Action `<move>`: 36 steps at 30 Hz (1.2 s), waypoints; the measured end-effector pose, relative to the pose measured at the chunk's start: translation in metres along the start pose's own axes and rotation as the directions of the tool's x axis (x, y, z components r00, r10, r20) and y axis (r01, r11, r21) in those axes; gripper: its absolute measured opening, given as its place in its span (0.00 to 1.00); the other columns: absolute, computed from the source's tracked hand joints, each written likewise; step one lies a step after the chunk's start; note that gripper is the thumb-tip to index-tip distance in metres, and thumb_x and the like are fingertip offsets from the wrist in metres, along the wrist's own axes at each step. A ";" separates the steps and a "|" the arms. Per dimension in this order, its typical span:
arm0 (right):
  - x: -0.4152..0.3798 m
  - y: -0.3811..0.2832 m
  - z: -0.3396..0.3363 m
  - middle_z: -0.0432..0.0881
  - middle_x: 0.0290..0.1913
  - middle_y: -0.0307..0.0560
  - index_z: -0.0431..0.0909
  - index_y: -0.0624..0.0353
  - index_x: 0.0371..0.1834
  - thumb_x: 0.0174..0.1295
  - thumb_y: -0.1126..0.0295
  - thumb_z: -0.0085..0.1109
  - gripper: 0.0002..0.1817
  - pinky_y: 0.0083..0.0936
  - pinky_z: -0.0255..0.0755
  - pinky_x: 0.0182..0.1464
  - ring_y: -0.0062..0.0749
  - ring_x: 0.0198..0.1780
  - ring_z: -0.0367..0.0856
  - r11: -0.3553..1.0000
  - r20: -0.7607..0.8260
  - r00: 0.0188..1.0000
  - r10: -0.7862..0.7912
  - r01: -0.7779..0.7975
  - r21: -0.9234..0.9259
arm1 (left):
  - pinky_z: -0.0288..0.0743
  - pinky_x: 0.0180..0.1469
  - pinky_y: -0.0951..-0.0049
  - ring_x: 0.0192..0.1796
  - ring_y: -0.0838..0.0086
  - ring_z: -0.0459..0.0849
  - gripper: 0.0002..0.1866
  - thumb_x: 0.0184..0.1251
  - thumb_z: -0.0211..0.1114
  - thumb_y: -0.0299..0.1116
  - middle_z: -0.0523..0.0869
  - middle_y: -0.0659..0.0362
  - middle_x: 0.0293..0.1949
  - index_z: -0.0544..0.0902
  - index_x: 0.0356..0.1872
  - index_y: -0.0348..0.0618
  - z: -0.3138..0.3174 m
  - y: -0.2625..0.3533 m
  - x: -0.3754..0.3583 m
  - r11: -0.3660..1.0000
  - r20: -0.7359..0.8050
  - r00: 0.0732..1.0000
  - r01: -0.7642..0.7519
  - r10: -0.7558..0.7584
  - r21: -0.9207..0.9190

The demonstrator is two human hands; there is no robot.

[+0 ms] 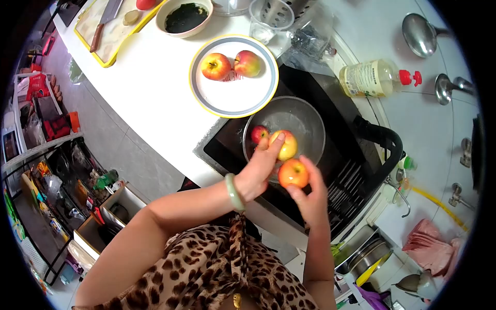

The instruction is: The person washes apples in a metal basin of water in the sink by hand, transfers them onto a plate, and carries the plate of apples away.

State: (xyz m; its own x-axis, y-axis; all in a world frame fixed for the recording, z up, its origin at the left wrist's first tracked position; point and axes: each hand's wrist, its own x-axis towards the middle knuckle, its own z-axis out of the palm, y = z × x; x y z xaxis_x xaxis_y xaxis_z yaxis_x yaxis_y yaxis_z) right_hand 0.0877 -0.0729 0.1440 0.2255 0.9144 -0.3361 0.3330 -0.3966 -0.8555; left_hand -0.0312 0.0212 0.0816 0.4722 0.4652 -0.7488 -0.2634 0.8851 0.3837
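My left hand (258, 169), with a pale green bangle at the wrist, grips a yellow-red apple (285, 146) over the near side of a grey metal bowl (313, 121). Just to the right and nearer to me, my right hand (313, 196) holds an orange-red apple (293, 174) between thumb and fingers. A smaller red apple (259, 133) sits inside the bowl at its left. The bowl stands on a black cooktop (227, 147) and seems to contain water. Behind it, a white plate (227, 98) with a grey band and yellow rim carries two more apples (216, 66).
A bowl of dark seaweed-like food (186, 18) and a yellow-edged cutting board (111, 44) with a knife (106, 23) are at the back left. An oil bottle (369, 78) lies in view at the right, near hanging ladles (419, 35). A sink (356, 248) is at lower right.
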 end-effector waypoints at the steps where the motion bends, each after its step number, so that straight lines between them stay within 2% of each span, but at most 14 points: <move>1: 0.006 0.001 -0.004 0.67 0.67 0.55 0.63 0.64 0.67 0.54 0.71 0.66 0.36 0.34 0.67 0.65 0.39 0.64 0.72 0.978 -0.009 1.000 0.018 -0.016 0.209 | 0.75 0.56 0.70 0.51 0.72 0.79 0.19 0.74 0.55 0.47 0.79 0.58 0.51 0.72 0.56 0.45 -0.006 0.017 -0.011 0.984 -0.026 0.996 -0.083 0.088 0.159; 3: 0.034 -0.012 -0.008 0.65 0.68 0.53 0.61 0.65 0.68 0.55 0.74 0.64 0.36 0.36 0.66 0.66 0.39 0.65 0.70 0.957 -0.147 0.975 -0.168 0.198 0.214 | 0.71 0.60 0.71 0.56 0.72 0.77 0.22 0.70 0.62 0.40 0.77 0.58 0.54 0.69 0.61 0.43 -0.032 0.045 -0.021 0.806 0.168 0.890 -0.456 0.425 0.376; 4: 0.053 -0.016 -0.004 0.64 0.68 0.53 0.59 0.64 0.69 0.54 0.77 0.64 0.38 0.36 0.67 0.66 0.40 0.64 0.71 0.952 -0.185 0.959 -0.216 0.249 0.176 | 0.73 0.55 0.67 0.53 0.67 0.79 0.29 0.61 0.71 0.35 0.79 0.54 0.50 0.70 0.61 0.43 -0.047 0.055 -0.019 0.541 0.230 0.736 -0.639 0.636 0.547; 7: 0.112 -0.029 0.031 0.71 0.61 0.53 0.63 0.63 0.67 0.50 0.76 0.72 0.39 0.32 0.69 0.62 0.35 0.61 0.73 0.937 -0.178 0.927 -0.331 0.345 0.051 | 0.72 0.55 0.59 0.52 0.53 0.78 0.34 0.45 0.76 0.31 0.78 0.49 0.49 0.72 0.57 0.42 -0.072 0.100 -0.020 -0.136 0.420 0.441 -0.544 0.793 0.828; 9: 0.143 -0.027 0.059 0.74 0.57 0.55 0.64 0.59 0.65 0.48 0.72 0.73 0.39 0.37 0.69 0.60 0.45 0.58 0.74 0.903 -0.144 0.894 -0.424 0.405 -0.147 | 0.71 0.54 0.58 0.50 0.52 0.77 0.34 0.40 0.77 0.30 0.79 0.49 0.48 0.73 0.54 0.42 -0.083 0.114 -0.009 -0.297 0.487 0.404 -0.448 0.775 0.844; 13: 0.166 -0.020 0.088 0.74 0.55 0.56 0.63 0.58 0.65 0.46 0.72 0.71 0.40 0.43 0.66 0.61 0.54 0.58 0.71 0.806 -0.100 0.848 -0.521 0.450 -0.384 | 0.72 0.52 0.57 0.50 0.52 0.78 0.32 0.40 0.76 0.29 0.79 0.50 0.48 0.75 0.52 0.44 -0.093 0.126 0.010 -0.382 0.511 0.394 -0.363 0.764 0.850; 17: 0.168 -0.010 0.077 0.73 0.59 0.56 0.68 0.61 0.61 0.49 0.71 0.70 0.33 0.41 0.65 0.62 0.53 0.59 0.72 0.806 -0.085 0.819 -0.567 0.530 -0.264 | 0.72 0.56 0.58 0.54 0.52 0.78 0.32 0.41 0.75 0.24 0.79 0.48 0.52 0.76 0.53 0.42 -0.091 0.124 0.009 -0.381 0.459 0.355 -0.269 0.815 0.884; 21: 0.144 0.025 0.019 0.74 0.60 0.53 0.73 0.58 0.59 0.57 0.75 0.64 0.24 0.31 0.70 0.61 0.41 0.59 0.75 0.951 -0.279 0.909 -0.308 0.293 -0.097 | 0.73 0.56 0.63 0.52 0.57 0.80 0.23 0.51 0.67 0.19 0.81 0.50 0.50 0.76 0.52 0.39 -0.066 0.093 -0.014 -0.288 0.563 0.287 -0.633 0.775 0.719; 22: 0.135 0.058 0.011 0.74 0.59 0.54 0.72 0.58 0.60 0.57 0.73 0.64 0.25 0.33 0.69 0.61 0.43 0.60 0.75 0.976 -0.229 0.952 -0.201 0.175 -0.130 | 0.74 0.55 0.63 0.50 0.58 0.81 0.20 0.52 0.65 0.18 0.82 0.52 0.47 0.78 0.49 0.39 -0.057 0.078 -0.021 -0.137 0.602 0.454 -0.713 0.657 0.688; 25: 0.093 0.150 0.034 0.73 0.60 0.56 0.67 0.59 0.64 0.57 0.67 0.65 0.31 0.39 0.69 0.61 0.47 0.61 0.74 0.873 0.040 0.960 0.276 -0.233 -0.428 | 0.75 0.53 0.65 0.50 0.60 0.82 0.13 0.56 0.63 0.19 0.83 0.50 0.44 0.81 0.44 0.39 -0.046 0.025 0.011 0.065 0.620 0.670 -0.698 0.408 0.713; 27: 0.071 0.178 0.074 0.69 0.62 0.58 0.63 0.60 0.67 0.55 0.62 0.67 0.37 0.42 0.68 0.62 0.51 0.61 0.72 0.836 -0.005 0.939 0.345 -0.310 -0.453 | 0.74 0.54 0.70 0.51 0.66 0.81 0.11 0.61 0.61 0.21 0.83 0.53 0.44 0.80 0.45 0.38 -0.062 -0.016 0.058 0.349 0.378 0.838 -0.517 0.394 0.781; 29: 0.071 0.171 0.094 0.67 0.63 0.60 0.62 0.60 0.67 0.51 0.62 0.70 0.40 0.40 0.69 0.61 0.53 0.61 0.71 0.898 -0.032 0.941 0.338 -0.333 -0.289 | 0.72 0.55 0.74 0.51 0.71 0.80 0.11 0.66 0.58 0.23 0.82 0.57 0.44 0.78 0.48 0.37 -0.056 -0.026 0.085 0.852 0.039 0.992 -0.124 0.121 0.509; 33: 0.078 0.177 0.095 0.72 0.55 0.58 0.63 0.62 0.66 0.47 0.63 0.74 0.42 0.40 0.70 0.59 0.55 0.58 0.73 0.877 0.013 0.944 0.329 -0.301 -0.375 | 0.72 0.55 0.73 0.53 0.70 0.78 0.16 0.67 0.60 0.28 0.79 0.56 0.48 0.74 0.55 0.36 -0.060 -0.044 0.118 0.834 0.004 0.999 -0.043 0.048 0.550; 36: 0.072 0.200 0.079 0.74 0.54 0.59 0.64 0.62 0.65 0.47 0.62 0.73 0.42 0.40 0.70 0.59 0.55 0.59 0.74 0.941 -0.102 0.954 0.283 -0.297 -0.164 | 0.72 0.55 0.72 0.55 0.68 0.77 0.22 0.66 0.64 0.32 0.78 0.53 0.50 0.72 0.58 0.36 -0.065 -0.059 0.136 0.605 0.039 0.996 -0.080 0.081 0.792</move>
State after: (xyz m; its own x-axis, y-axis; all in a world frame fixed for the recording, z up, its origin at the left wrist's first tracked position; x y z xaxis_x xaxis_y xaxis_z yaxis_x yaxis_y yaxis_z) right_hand 0.0984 -0.0799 -0.0822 0.4032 0.7512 -0.5226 0.3968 -0.6581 -0.6399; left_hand -0.0060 0.0307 -0.0777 0.4815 0.5359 -0.6935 0.4694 0.5105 0.7205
